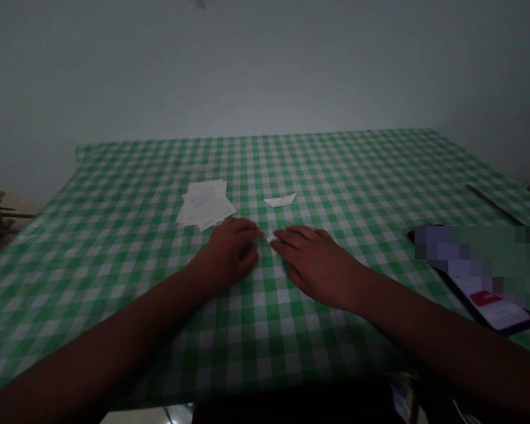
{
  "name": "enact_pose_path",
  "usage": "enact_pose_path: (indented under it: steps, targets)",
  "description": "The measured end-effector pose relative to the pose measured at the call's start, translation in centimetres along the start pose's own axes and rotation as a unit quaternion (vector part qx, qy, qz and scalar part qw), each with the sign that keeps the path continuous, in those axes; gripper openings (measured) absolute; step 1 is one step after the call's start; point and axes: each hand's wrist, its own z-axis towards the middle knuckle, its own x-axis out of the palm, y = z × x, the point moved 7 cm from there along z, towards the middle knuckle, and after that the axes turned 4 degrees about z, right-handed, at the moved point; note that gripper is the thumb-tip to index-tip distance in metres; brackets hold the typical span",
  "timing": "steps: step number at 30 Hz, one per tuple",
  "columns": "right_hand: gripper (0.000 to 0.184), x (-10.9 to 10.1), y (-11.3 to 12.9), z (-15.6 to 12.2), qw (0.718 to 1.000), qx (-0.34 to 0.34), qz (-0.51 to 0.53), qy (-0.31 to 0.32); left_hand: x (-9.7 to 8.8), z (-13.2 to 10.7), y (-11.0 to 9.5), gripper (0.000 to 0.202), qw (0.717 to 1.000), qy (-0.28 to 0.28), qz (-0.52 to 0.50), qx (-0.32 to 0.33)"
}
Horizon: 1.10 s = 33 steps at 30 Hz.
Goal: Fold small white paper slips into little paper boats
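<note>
A small piece of folded white paper point(272, 240) lies on the tablecloth between my hands, mostly covered by fingers. Over it rests my right hand point(315, 259), fingertips on the paper, fingers stretched out and thumb apart. My left hand point(235, 248) is at the paper's left side, its index fingertip close to the edge; thumb and index are apart and nothing shows between them. Just beyond the hands is another folded paper strip point(280, 201) with slanted ends and faint lines of writing. Loose printed sheets point(206, 203) overlap in a pile past my left hand.
A green and white checked cloth point(335, 176) covers the table, which reaches a plain wall point(265, 65). On the right lies a phone or tablet point(503, 309) with a lit, partly blurred screen. Behind it is a thin dark rod point(490, 202). The light is dim.
</note>
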Motion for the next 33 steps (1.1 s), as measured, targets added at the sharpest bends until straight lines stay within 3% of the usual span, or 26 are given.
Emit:
enact_pose_path:
  steps: [11, 33]
  targets:
    - [0.051, 0.3, -0.1, 0.1, 1.0, 0.002, -0.016, 0.006, -0.1, 0.4, 0.4, 0.042, 0.998, 0.061, 0.013, 0.017]
    - [0.052, 0.6, -0.5, 0.2, 1.0, 0.008, -0.012, 0.0, 0.0, 0.5, 2.2, 0.041, 0.995, 0.059, -0.068, -0.03]
